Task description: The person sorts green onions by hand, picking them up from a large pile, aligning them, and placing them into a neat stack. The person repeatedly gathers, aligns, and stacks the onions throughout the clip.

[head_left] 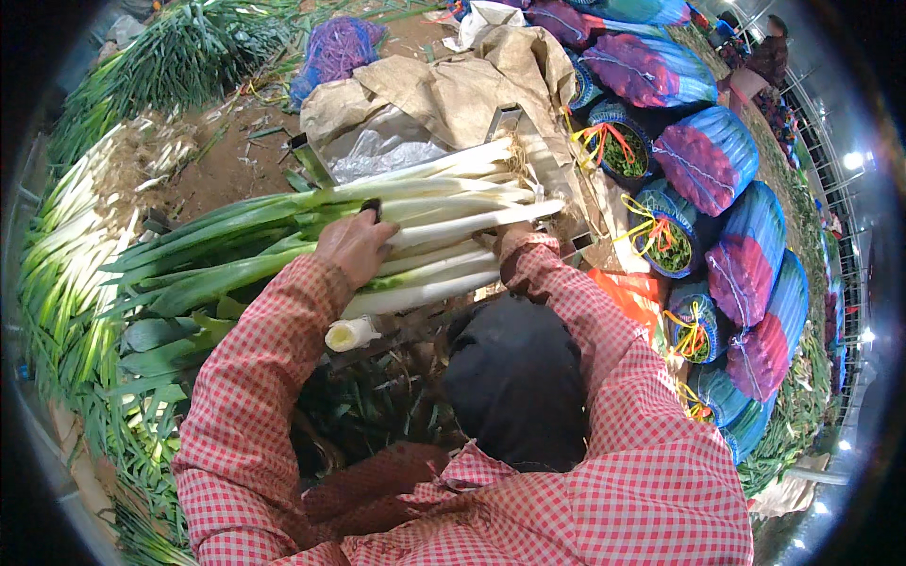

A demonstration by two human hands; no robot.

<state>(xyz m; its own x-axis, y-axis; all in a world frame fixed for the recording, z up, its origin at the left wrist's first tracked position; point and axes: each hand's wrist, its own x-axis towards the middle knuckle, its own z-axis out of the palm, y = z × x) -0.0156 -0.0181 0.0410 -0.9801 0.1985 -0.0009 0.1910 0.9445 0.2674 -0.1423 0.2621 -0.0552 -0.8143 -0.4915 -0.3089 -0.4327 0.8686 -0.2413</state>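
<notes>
A row of long leek-like green onions (453, 191) lies across a metal frame (503, 117) before me, white ends to the right and green leaves to the left. My left hand (357, 244) is curled over the stalks where white turns green, with a dark covering on one fingertip. It grips the topmost white stalk (481, 223), which slants up to the right. My right hand (515, 235) is near the root ends, under that same stalk; its fingers are mostly hidden. A short cut stalk piece (352, 334) lies nearer to me, its pale end facing me.
Heaps of green onions (78, 233) cover the left side. Brown sacking (453, 88) and a purple-blue net bundle (340, 53) lie beyond the frame. Filled blue-and-red mesh bags (708, 159) line the right. An orange-red sheet (630, 301) lies near my right forearm. Another person (768, 56) is far right.
</notes>
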